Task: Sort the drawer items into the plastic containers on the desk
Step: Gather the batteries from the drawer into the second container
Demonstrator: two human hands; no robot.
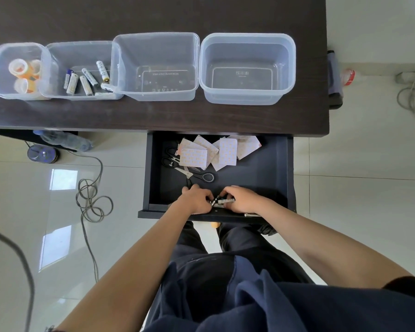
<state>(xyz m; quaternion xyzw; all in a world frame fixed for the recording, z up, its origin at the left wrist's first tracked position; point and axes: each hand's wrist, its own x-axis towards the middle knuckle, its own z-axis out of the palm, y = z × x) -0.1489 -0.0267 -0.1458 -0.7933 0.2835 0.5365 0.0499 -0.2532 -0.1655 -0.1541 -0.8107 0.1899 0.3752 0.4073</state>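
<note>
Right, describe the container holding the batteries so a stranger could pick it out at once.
Start at the dark brown wooden desk, where four clear plastic containers stand in a row. Counting from the left end, take the second clear plastic container, between the small clear tub of tape rolls and a larger empty clear tub. It alone holds loose white cylindrical batteries.

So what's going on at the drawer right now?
Both hands, left and right, are down in the open drawer gathering batteries near its front edge. Scissors and sticker sheets remain in it. On the desk, one container holds tape rolls, the next batteries; the two larger containers hold nothing.
</note>
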